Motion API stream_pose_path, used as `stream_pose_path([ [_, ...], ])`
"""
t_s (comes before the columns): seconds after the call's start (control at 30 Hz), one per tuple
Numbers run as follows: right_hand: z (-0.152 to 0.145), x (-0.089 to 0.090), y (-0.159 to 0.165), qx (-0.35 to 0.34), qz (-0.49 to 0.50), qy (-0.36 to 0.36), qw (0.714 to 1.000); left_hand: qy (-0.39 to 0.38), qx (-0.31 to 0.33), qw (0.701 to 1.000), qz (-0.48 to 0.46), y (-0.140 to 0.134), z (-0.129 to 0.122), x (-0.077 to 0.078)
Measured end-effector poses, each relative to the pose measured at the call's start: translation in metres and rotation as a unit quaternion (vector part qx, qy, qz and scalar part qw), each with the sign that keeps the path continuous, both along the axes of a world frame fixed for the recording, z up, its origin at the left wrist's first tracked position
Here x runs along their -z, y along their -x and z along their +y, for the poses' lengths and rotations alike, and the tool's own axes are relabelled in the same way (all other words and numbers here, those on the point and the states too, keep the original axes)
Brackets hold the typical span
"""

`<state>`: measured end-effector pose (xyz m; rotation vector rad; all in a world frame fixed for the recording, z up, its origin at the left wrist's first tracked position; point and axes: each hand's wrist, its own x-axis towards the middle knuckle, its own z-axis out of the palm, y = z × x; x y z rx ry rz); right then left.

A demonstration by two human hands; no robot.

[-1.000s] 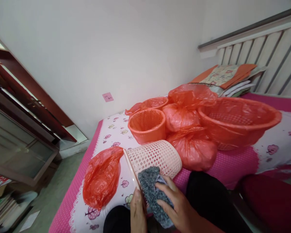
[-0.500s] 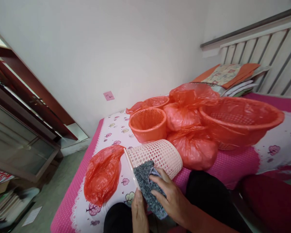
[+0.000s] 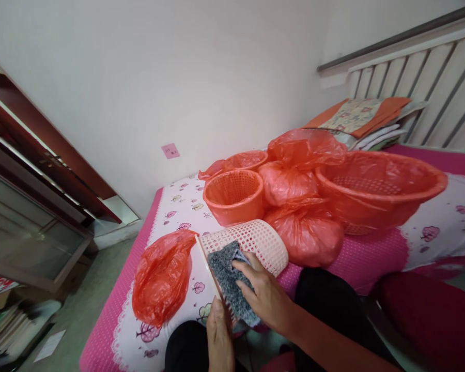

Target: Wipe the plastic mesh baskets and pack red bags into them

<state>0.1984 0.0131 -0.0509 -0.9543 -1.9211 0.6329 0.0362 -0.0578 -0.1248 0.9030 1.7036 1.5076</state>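
A white perforated plastic basket (image 3: 261,240) lies on its side across the near edge of the bed. My left hand (image 3: 220,333) grips its rim at the near end, thumb on top. My right hand (image 3: 261,289) presses a grey cloth (image 3: 229,276) flat on the basket's side, with the fingers bent into a fold of the cloth. The cloth hides part of the holes and some of the rim. Left of the basket lies a crumpled red plastic bag (image 3: 163,279).
Behind stand an orange basket (image 3: 233,204) and a larger bag-lined one (image 3: 375,206). Tied red bags (image 3: 308,237) sit between them on the bed's patterned sheet (image 3: 178,206). Folded cloths (image 3: 358,116) are stacked by the radiator (image 3: 418,77). A dark red stool seat (image 3: 430,325) is at right.
My right hand has shifted slightly up and left with the cloth along the basket's side. My left hand still holds the rim. The whole view has shifted a little.
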Motion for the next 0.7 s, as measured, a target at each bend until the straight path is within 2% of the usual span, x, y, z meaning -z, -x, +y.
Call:
stream_pose_path([
  [0.07,0.003,0.006,-0.004,0.015,0.0,-0.002,1.0,0.014,-0.012,1.0,-0.002,-0.006,0.0,-0.005],
  [0.17,0.01,0.015,-0.012,0.037,0.007,-0.01,0.999,0.022,-0.024,0.999,0.0,-0.007,-0.001,-0.004],
  [0.3,0.024,0.026,-0.024,0.075,0.01,-0.021,0.997,0.039,-0.011,0.999,-0.016,-0.006,-0.002,0.0],
  [0.4,0.037,0.032,-0.034,0.1,0.004,-0.031,0.995,0.03,-0.02,0.999,-0.025,-0.008,-0.001,-0.002],
  [0.53,0.053,0.039,-0.049,0.132,-0.006,-0.053,0.99,0.034,0.003,0.999,-0.012,-0.008,-0.002,-0.004],
  [0.7,0.07,0.05,-0.074,0.185,-0.017,-0.053,0.981,0.024,-0.058,0.998,-0.023,-0.012,-0.002,0.0],
])
